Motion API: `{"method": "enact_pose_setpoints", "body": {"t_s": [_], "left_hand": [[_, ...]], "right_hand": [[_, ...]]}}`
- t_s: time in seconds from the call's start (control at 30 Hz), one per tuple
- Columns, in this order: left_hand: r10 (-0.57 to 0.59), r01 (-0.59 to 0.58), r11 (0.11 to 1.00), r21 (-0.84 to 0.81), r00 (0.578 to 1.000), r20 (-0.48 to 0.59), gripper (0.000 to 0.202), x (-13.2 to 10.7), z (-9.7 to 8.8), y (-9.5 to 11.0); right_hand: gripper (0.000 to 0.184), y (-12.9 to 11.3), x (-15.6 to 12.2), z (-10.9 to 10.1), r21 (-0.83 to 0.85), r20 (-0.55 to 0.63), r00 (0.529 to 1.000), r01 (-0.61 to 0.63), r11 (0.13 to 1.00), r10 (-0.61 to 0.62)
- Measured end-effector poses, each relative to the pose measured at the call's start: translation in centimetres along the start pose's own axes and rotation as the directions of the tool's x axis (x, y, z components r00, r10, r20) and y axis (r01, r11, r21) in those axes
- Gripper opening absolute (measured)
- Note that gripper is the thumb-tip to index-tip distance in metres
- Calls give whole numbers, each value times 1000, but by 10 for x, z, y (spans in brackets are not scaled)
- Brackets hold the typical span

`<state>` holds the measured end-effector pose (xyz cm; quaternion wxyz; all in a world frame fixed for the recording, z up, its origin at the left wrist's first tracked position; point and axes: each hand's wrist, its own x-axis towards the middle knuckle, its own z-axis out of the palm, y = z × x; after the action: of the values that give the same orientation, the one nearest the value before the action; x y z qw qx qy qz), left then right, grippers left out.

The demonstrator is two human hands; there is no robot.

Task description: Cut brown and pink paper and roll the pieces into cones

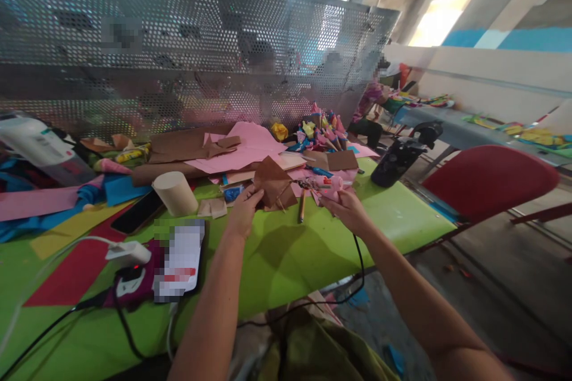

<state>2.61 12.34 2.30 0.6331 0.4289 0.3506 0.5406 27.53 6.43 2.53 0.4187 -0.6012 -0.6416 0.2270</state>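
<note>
My left hand pinches the left edge of a brown paper piece, tilted up above the green table. In my right hand is a pink glue gun, its nozzle pointing left at the paper's right side. A black cord drops from the gun past the table's front edge. Below the nozzle lies a pencil-like stick. Small brown paper scraps and a blue packet rest near my left hand. The fingertips behind the paper are partly hidden.
A paper tube, a lit phone and a power strip stand or lie at left. Pink paper and colourful paper figures sit behind. A dark bottle is at right, beside a red chair. A perforated metal screen closes the back.
</note>
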Motion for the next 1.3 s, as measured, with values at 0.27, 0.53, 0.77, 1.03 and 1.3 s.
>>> {"method": "enact_pose_setpoints", "body": {"t_s": [0.27, 0.53, 0.77, 1.03, 1.3], "left_hand": [[-9, 9, 1000, -8, 1000, -1, 28, 1, -2, -2], [-4, 4, 1000, -13, 1000, 2, 25, 2, -2, -3], [-7, 7, 1000, 0, 1000, 10, 24, 2, -3, -3], [-11, 11, 1000, -11, 1000, -7, 24, 1, -1, -2], [-9, 9, 1000, 1, 1000, -22, 28, 1, 0, -3]], "right_hand": [[48, 1, 0, 1, 19, 0, 1000, -14, 1000, 14], [47, 2, -1, 1, 9, 5, 1000, -8, 1000, 8], [46, 1, -1, 0, 26, 18, 1000, -19, 999, 19], [46, -6, -6, 3, 53, 56, 996, -68, 996, 65], [48, -6, -7, 4, 53, 57, 997, -62, 997, 59]]}}
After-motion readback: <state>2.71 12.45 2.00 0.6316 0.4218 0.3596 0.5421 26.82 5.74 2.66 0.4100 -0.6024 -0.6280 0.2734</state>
